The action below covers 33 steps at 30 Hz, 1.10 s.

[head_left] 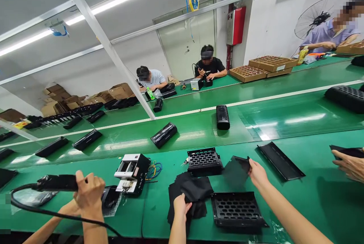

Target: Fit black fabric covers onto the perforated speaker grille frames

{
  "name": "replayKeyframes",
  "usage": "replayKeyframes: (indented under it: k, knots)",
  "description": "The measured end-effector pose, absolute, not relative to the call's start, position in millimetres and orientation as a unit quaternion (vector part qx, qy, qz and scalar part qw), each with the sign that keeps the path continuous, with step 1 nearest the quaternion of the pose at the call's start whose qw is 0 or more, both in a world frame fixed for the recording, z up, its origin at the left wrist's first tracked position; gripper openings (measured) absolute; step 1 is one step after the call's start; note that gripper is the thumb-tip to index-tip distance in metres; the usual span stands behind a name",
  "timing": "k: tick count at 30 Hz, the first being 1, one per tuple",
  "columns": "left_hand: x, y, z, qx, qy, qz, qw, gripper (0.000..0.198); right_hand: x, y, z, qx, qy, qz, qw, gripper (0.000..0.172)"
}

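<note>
I am pressing my left grip (181,205) down on the pile of black fabric pieces (190,190), and its fingers are curling closed around the near edge of the top layers. The pile is lying on the green table (309,202) straight in front of me.

My right grip (257,173) is reaching farther out and pinching one black fabric piece (236,171) by its right edge, holding it just off the table. That piece is hanging between the pile and a long black tray (280,161), which is lying flat to the right.

A perforated black grille (236,210) is lying just right of the pile, near my right forearm. A second grille (204,159) is standing just behind the pile. Left of the pile, a white and black device (132,171) with coloured wires is sitting on the table.

At the far left, a co-worker's hands (88,192) are gripping a black tool (57,182) with a cable. Another person's hand (351,166) is resting at the right edge. Behind the table, black speaker housings (222,117) are lying on the conveyor belt (284,118).
</note>
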<state>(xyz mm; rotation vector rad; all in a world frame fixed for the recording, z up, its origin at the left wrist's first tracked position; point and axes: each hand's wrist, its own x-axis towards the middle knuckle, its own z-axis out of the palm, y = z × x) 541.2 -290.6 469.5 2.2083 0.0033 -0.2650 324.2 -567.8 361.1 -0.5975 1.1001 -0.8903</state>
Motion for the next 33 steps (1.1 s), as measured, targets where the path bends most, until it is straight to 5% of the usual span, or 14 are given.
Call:
replayKeyframes:
  k: [9,14,18,24,33]
  knots:
    - [491,-341,446,0.878,-0.104,-0.189,0.428,0.049,318,-542,429,-0.191,0.390,-0.398,0.808,0.017]
    - [433,-380,442,0.603,-0.042,-0.466,0.646,0.058,331,-507,465,-0.130,0.341,-0.365,0.856,0.013]
    - [416,-388,483,0.467,0.000,-0.474,0.747,0.038,328,-495,490,-0.081,0.284,-0.332,0.896,0.013]
    - [437,-371,561,0.486,-0.033,-0.499,0.717,0.030,307,-499,520,-0.114,0.212,-0.220,0.945,0.032]
    - [441,-359,608,0.525,-0.086,-0.491,0.690,0.037,299,-500,556,-0.285,0.254,-0.197,0.903,0.012]
